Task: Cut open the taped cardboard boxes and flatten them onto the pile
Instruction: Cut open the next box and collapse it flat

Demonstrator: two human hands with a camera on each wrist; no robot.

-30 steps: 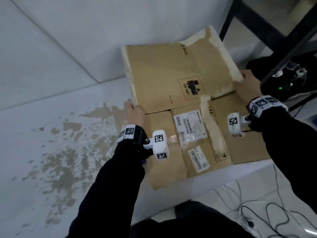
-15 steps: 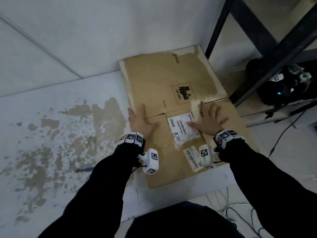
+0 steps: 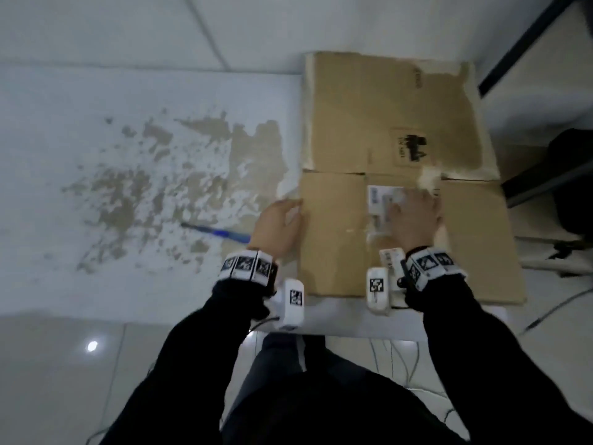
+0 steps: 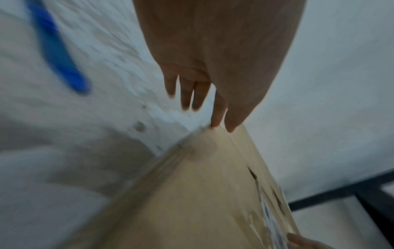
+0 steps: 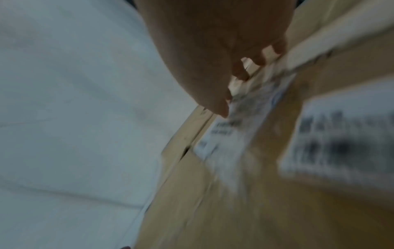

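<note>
A flattened brown cardboard box point(image 3: 385, 107) lies spread on the white table, its flaps out flat and white shipping labels point(image 3: 380, 200) near its middle. My left hand point(image 3: 277, 224) has straight fingers; the fingertips point(image 4: 215, 121) touch the cardboard's point(image 4: 202, 193) left edge. My right hand point(image 3: 414, 216) presses palm-down with spread fingers on the labels point(image 5: 241, 121) of the cardboard point(image 5: 245, 202). A blue-handled cutter point(image 3: 221, 234) lies on the table just left of my left hand, also in the left wrist view point(image 4: 57, 50). Neither hand holds it.
The white table point(image 3: 160, 187) has worn brown patches left of the box; its front edge runs just below my wrists. A black metal frame point(image 3: 526, 43) stands at the upper right. On the floor at the right lie a black device point(image 3: 574, 181) and cables point(image 3: 561, 300).
The raised far flap was laid down flat. My left hand slid from the cardboard's surface to its left edge. My right hand stays pressed on the labels. The view shifted, showing the blue cutter.
</note>
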